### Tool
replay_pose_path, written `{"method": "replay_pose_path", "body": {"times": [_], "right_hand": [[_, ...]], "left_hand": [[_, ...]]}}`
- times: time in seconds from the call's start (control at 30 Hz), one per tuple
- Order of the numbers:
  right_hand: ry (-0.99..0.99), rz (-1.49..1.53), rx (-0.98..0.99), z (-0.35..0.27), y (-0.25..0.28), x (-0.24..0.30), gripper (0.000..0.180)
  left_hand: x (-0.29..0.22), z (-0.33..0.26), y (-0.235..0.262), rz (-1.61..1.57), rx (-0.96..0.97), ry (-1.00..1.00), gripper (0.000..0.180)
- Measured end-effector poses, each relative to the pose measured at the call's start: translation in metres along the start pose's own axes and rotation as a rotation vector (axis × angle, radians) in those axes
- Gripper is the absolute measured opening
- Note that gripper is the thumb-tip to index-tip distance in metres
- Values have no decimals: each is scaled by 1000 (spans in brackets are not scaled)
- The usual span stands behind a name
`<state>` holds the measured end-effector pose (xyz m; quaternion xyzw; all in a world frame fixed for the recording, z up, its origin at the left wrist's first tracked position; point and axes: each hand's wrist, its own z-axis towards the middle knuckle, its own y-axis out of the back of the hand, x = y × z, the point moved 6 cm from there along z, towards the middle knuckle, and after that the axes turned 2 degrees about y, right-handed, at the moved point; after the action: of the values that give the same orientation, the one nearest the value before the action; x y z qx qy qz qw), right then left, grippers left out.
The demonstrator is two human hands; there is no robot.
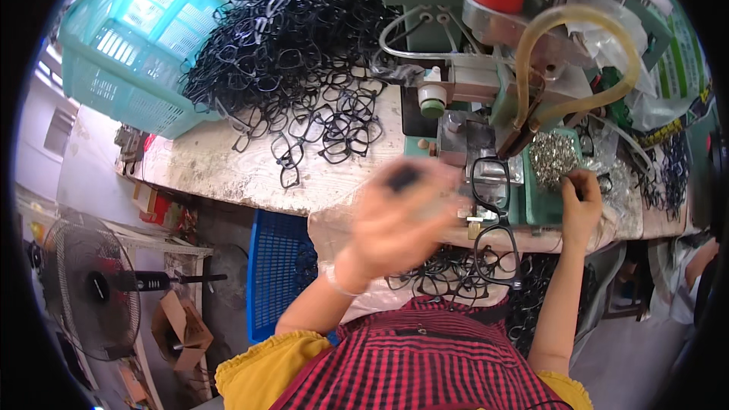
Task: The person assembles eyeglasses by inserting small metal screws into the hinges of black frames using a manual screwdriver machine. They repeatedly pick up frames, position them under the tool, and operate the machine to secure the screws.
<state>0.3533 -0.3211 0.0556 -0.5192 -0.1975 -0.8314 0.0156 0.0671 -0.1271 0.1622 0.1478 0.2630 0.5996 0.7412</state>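
Note:
My left hand [402, 216] is smeared by motion over the front of the bench, just left of the machine. A black patch shows on it; whether its fingers hold anything cannot be made out. A black eyeglass frame [516, 250] hangs at the machine's work spot, one rim up by the metal fixture, the other lower toward my apron. My right hand [582, 199] is at the right edge of a green tray [541, 209], thumb and forefinger pinched together. Anything between them is too small to name. Small shiny metal parts [553, 159] are heaped in that tray.
A large pile of black eyeglass frames [296, 30] covers the back of the bench, beside a turquoise basket [129, 53]. The green machine [425, 26] has a curved yellowish hose [634, 53]. More frames [448, 277] lie at my lap. A blue crate [266, 281] and a fan [91, 285] stand left.

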Motion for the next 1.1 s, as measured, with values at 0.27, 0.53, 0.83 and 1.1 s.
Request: {"method": "replay_pose_path", "body": {"times": [0.27, 0.53, 0.83, 1.1], "right_hand": [[16, -36, 58, -6, -10, 31, 16], [-47, 43, 19, 3, -20, 32, 16], [3, -193, -92, -54, 42, 31, 12], [174, 320, 178, 1, -67, 131, 26]], "left_hand": [[201, -113, 71, 701, 217, 529, 26], [287, -101, 95, 636, -65, 859, 24], [319, -189, 83, 531, -79, 1072, 31], [223, -58, 16, 76, -446, 791, 24]]}}
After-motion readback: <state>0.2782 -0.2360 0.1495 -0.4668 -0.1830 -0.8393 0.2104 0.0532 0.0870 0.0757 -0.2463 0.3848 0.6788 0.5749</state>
